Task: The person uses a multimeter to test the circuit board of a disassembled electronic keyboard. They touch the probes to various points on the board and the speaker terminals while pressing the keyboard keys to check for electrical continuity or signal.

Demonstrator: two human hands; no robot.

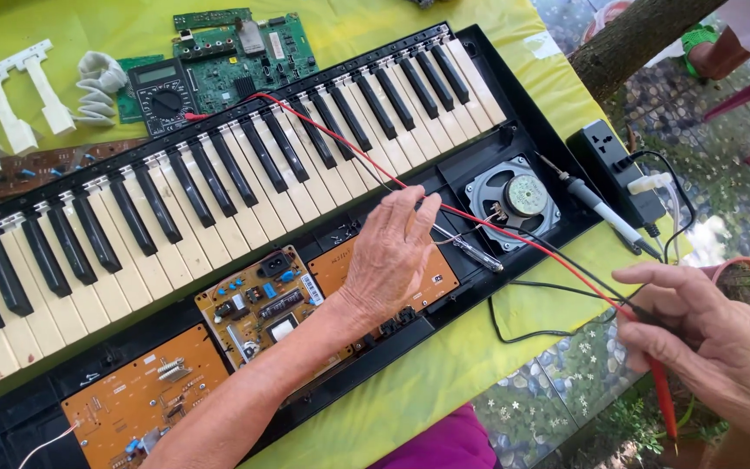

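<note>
An opened electronic keyboard (219, 174) lies across a yellow-green cloth, its orange circuit boards (141, 395) exposed along the near edge. My left hand (390, 256) rests palm down on one orange board, fingers spread, fingertips by the red lead (340, 139). A small screwdriver (472, 253) lies just right of those fingers. My right hand (709, 339) is off the table's right edge, closed around the red and black test probes (663, 401), with the red probe pointing down. The leads run back to a black multimeter (163, 97) behind the keys.
A round speaker (516, 201) sits in the keyboard's right end. A soldering iron (605, 214) and a black power strip (616, 163) lie to its right. A green circuit board (249, 52) and loose white key pieces (6, 108) lie at the back. A tree trunk (635, 39) stands at the upper right.
</note>
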